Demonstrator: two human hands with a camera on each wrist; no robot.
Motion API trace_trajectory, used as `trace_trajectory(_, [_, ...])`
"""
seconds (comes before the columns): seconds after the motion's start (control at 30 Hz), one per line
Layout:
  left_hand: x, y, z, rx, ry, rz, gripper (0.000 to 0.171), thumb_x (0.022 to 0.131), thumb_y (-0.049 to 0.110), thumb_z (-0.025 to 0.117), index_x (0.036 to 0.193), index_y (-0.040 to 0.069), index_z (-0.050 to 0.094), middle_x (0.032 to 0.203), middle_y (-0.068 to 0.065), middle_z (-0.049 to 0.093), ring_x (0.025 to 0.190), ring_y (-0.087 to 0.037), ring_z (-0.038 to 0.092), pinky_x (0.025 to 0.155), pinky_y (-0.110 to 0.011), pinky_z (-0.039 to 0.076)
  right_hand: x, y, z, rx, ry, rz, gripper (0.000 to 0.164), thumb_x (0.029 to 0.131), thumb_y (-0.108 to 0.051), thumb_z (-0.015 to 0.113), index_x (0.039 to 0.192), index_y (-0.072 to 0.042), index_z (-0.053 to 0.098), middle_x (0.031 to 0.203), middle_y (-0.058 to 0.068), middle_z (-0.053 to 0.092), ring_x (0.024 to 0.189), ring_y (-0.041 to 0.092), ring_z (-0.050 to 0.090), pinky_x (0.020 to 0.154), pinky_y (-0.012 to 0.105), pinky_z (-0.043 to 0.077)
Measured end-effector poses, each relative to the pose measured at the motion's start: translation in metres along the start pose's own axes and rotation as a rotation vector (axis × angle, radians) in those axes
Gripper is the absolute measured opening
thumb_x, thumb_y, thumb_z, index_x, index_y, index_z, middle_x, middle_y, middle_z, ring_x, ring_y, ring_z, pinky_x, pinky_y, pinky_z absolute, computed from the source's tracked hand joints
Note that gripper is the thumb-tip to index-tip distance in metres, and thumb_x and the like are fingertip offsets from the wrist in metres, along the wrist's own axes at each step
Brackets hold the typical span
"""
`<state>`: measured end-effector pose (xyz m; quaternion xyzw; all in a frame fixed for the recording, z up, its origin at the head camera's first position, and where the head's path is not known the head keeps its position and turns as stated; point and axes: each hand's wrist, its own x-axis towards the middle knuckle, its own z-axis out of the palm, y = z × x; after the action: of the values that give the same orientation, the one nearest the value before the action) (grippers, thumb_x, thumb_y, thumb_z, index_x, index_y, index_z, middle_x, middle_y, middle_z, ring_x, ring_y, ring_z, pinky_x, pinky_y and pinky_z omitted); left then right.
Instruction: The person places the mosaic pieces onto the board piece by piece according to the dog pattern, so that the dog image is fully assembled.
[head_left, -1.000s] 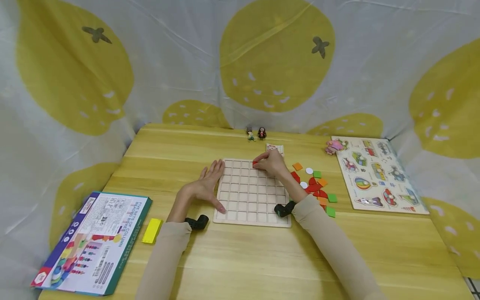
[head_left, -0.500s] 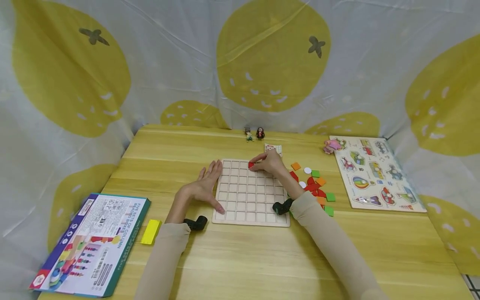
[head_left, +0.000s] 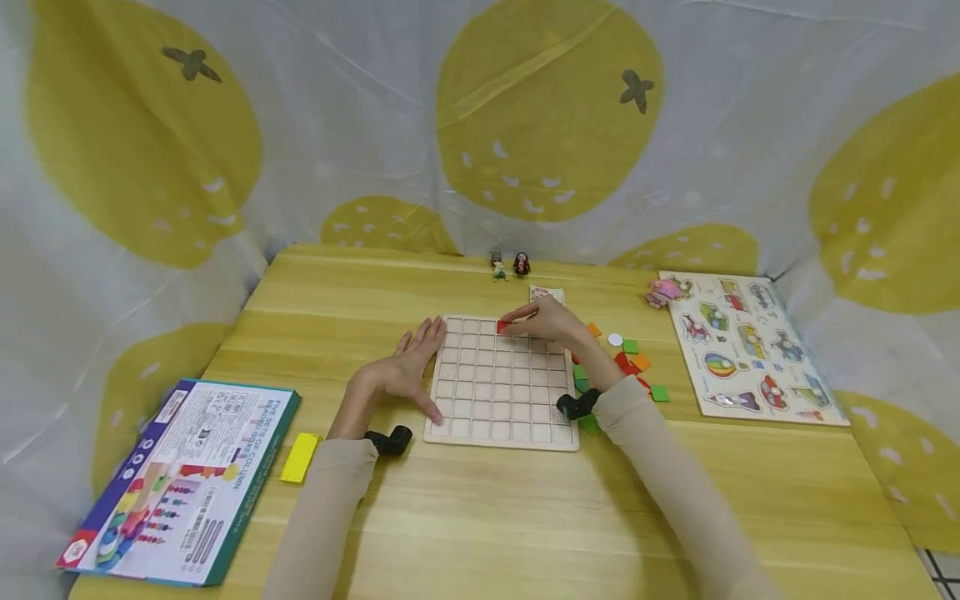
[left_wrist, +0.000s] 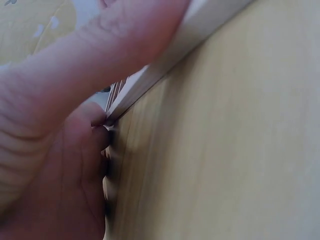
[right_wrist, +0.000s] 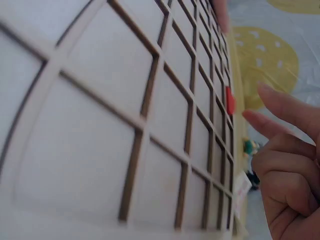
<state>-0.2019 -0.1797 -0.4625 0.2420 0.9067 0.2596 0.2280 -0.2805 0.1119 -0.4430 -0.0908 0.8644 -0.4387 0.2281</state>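
Note:
A pale wooden grid board [head_left: 483, 387] lies on the table with raised dividers between its square cells. My left hand [head_left: 401, 371] is spread along its left side, fingers near the far corner and thumb near the front. In the left wrist view the thumb [left_wrist: 125, 37] rests against the board's edge. A small red piece [head_left: 502, 327] sits in a cell of the farthest row. Beside it is my right hand [head_left: 549, 321]. In the right wrist view a small gap separates the extended thumb and index finger from the red piece [right_wrist: 230, 101]; the other fingers are curled.
Red, green, orange and white pieces [head_left: 630, 364] lie right of the board, partly behind the right forearm. A printed card [head_left: 547, 293] and two figurines [head_left: 521, 264] are beyond it. A picture puzzle [head_left: 750, 350] lies right; a box [head_left: 187, 479] and yellow block [head_left: 300, 457] left.
The right thumb and index finger have come off the red piece, which stays in the far row. The right wrist has shifted slightly right. The left hand holds its place at the board.

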Motion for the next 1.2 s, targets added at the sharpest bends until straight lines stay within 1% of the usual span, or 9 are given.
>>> trace_trajectory(0.07, [0.0,0.001,0.0,-0.003,-0.005,0.007,0.156,0.049,0.053,0.091,0.153,0.008,-0.017,0.16,-0.011,-0.025,0.148,-0.028,-0.024,0.121,-0.054,-0.012,-0.013,0.006,-0.017,0.003,-0.03,0.011,0.034,0.085,-0.035,0.073,0.117,-0.022,0.071,0.139,0.002,0.056,0.061,0.01,0.038,0.057,0.028,0.035])
trace_trajectory(0.1, [0.0,0.001,0.0,-0.005,-0.007,0.008,0.156,0.049,0.053,0.091,0.153,0.008,-0.017,0.16,-0.01,-0.026,0.148,-0.028,-0.025,0.12,-0.055,-0.013,-0.02,0.01,-0.026,-0.006,-0.026,0.016,0.036,0.086,-0.037,0.071,0.119,-0.023,0.07,0.121,0.0,0.066,0.056,0.009,0.035,0.055,0.028,0.035])
trace_trajectory(0.17, [-0.001,0.0,0.0,-0.013,-0.011,0.001,0.156,0.049,0.052,0.091,0.153,0.009,-0.018,0.16,-0.01,-0.027,0.148,-0.028,-0.026,0.12,-0.055,-0.014,-0.035,0.019,-0.044,-0.007,0.004,0.009,0.036,0.088,-0.037,0.069,0.121,-0.022,0.069,0.098,0.0,0.068,0.05,0.009,0.032,0.049,0.03,0.032])
trace_trajectory(0.3, [-0.003,-0.001,-0.003,-0.021,-0.01,-0.016,0.157,0.048,0.051,0.091,0.152,0.009,-0.018,0.159,-0.009,-0.028,0.148,-0.028,-0.026,0.12,-0.055,-0.014,-0.063,0.044,-0.07,-0.002,0.086,0.016,0.035,0.09,-0.029,0.068,0.123,-0.015,0.068,0.057,-0.003,0.044,0.047,0.012,0.027,0.045,0.029,0.027])
trace_trajectory(0.43, [-0.005,-0.003,-0.004,-0.022,-0.006,-0.025,0.158,0.048,0.052,0.092,0.152,0.008,-0.018,0.16,-0.01,-0.027,0.148,-0.028,-0.026,0.12,-0.055,-0.013,-0.079,0.067,-0.081,-0.004,0.137,0.045,0.034,0.089,-0.022,0.069,0.12,-0.008,0.068,0.051,-0.007,0.03,0.047,0.012,0.025,0.046,0.027,0.025])
trace_trajectory(0.7, [0.0,0.002,-0.004,-0.021,-0.005,-0.012,0.158,0.048,0.054,0.091,0.152,0.008,-0.018,0.16,-0.01,-0.026,0.148,-0.028,-0.024,0.121,-0.054,-0.012,-0.09,0.091,-0.09,-0.055,0.201,0.059,0.029,0.087,-0.019,0.072,0.112,-0.007,0.072,0.049,-0.006,0.029,0.046,0.012,0.024,0.046,0.026,0.025])
trace_trajectory(0.9, [0.001,0.003,-0.004,0.002,-0.004,-0.017,0.157,0.049,0.056,0.09,0.152,0.009,-0.019,0.16,-0.009,-0.027,0.148,-0.027,-0.025,0.121,-0.053,-0.012,-0.064,0.084,-0.084,-0.009,0.183,0.054,0.039,0.082,-0.021,0.077,0.119,-0.009,0.07,0.045,-0.009,0.032,0.044,0.01,0.024,0.045,0.026,0.024])
trace_trajectory(1.03, [0.002,0.004,-0.003,-0.001,-0.007,-0.009,0.157,0.049,0.055,0.091,0.152,0.009,-0.019,0.16,-0.01,-0.027,0.148,-0.027,-0.025,0.121,-0.053,-0.012,-0.05,0.078,-0.079,0.037,0.18,0.113,0.039,0.078,-0.019,0.08,0.115,-0.012,0.072,0.046,-0.01,0.035,0.046,0.01,0.023,0.046,0.025,0.025])
trace_trajectory(1.2, [0.001,0.003,-0.002,-0.025,-0.002,-0.009,0.158,0.048,0.053,0.091,0.152,0.007,-0.018,0.16,-0.012,-0.026,0.148,-0.03,-0.025,0.12,-0.056,-0.013,-0.046,0.073,-0.079,0.04,0.159,0.135,0.038,0.08,-0.014,0.078,0.117,-0.012,0.071,0.062,-0.004,0.056,0.047,0.01,0.022,0.046,0.025,0.024])
